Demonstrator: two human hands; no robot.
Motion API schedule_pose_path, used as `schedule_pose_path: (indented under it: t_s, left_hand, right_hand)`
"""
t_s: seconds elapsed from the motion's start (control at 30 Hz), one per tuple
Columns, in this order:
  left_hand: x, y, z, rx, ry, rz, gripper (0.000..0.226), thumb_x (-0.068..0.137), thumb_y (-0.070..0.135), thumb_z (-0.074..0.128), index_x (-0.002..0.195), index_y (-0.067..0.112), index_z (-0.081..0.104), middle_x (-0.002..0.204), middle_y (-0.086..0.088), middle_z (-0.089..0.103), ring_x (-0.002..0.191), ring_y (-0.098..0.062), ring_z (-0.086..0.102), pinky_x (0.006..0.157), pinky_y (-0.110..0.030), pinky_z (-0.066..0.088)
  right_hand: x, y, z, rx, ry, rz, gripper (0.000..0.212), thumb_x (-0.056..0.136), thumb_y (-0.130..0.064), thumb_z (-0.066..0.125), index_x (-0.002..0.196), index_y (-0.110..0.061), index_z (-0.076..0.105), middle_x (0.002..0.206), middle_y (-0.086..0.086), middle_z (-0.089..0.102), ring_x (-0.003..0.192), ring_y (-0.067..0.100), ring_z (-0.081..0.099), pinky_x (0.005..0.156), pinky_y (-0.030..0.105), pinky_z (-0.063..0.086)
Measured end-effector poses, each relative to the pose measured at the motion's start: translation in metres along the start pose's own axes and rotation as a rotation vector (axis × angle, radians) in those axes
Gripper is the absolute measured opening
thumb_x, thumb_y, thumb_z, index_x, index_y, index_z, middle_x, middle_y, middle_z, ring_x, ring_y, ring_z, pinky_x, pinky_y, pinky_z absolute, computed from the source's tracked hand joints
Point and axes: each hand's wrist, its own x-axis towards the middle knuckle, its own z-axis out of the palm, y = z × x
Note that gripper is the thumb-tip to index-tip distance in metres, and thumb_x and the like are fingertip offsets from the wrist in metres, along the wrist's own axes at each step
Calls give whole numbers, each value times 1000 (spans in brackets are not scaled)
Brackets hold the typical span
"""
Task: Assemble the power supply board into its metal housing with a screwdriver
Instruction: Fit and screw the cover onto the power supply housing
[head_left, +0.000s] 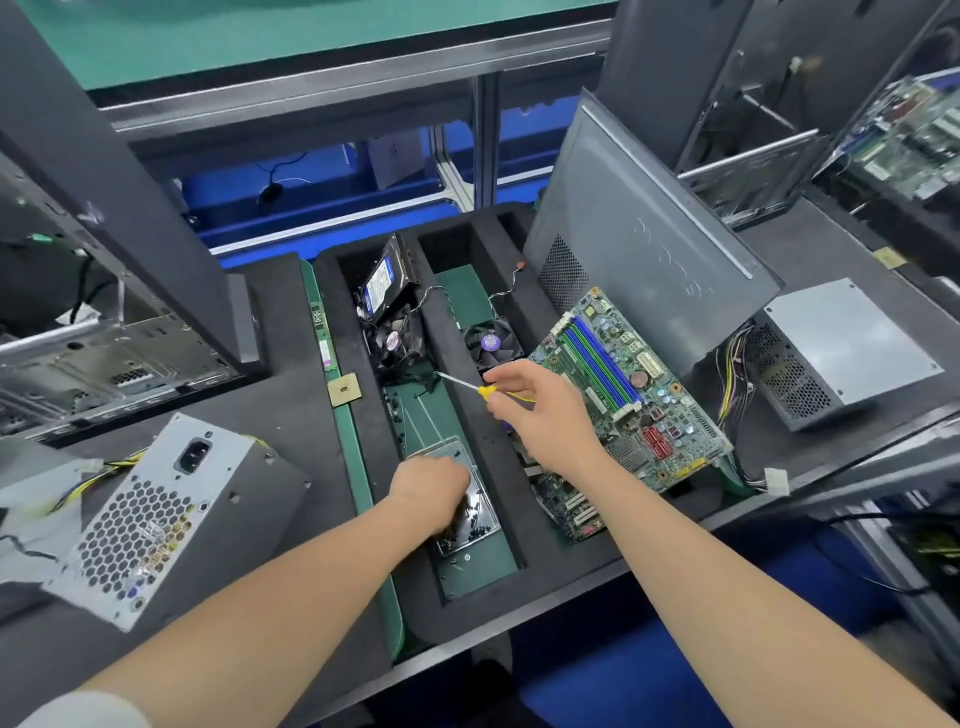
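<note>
Two jobs split, fastening not yet begun

Nearest, the silver metal power supply housing (171, 514) with its honeycomb grille lies well left of both hands, beside the left forearm, its long side running away from the person. The left hand (428, 491) is the closer one to it; its fingers curl down into a clear plastic tray (441, 452) of small black screws (475, 506), and whether they pinch one cannot be told. Farther on, the right hand (545, 415) grips a yellow-handled screwdriver (482, 389), shaft pointing left and away.
</note>
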Motion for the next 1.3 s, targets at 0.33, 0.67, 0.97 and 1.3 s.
schedule_pose_path:
  t_s: [0.33,0.67,0.97,1.3]
  left_hand:
    - [-42,-55,-84,-841,399,22,15,84,1,69,88,15,64,86,3,66,87,-18,65,64,-11,41]
    - [-130,-175,-109,-2424,476,-14,17,90,9,70,107,8,69,80,-1,73,70,-6,65,67,-16,56]
    - [-178,-237,-66,-2557,668,138,14,85,18,73,91,6,77,87,-6,71,77,-7,68,72,-17,57]
    - [-209,-256,-50,-2430,778,204,12,81,15,74,90,8,72,84,-6,72,74,-9,69,76,-19,59]
  right_hand:
    - [21,-43,22,432,171,33,18,83,-12,80,101,-15,79,94,11,79,81,28,77,91,52,61]
    - [41,-153,68,685,145,-178,27,76,-13,86,96,-8,67,83,11,74,69,31,70,60,32,55]
    - [22,-232,125,615,55,-373,15,91,-3,74,104,2,67,75,5,69,65,18,62,62,28,55]
    - [9,-262,156,443,30,-494,15,91,-14,76,104,-12,69,80,-2,72,72,19,69,64,30,57]
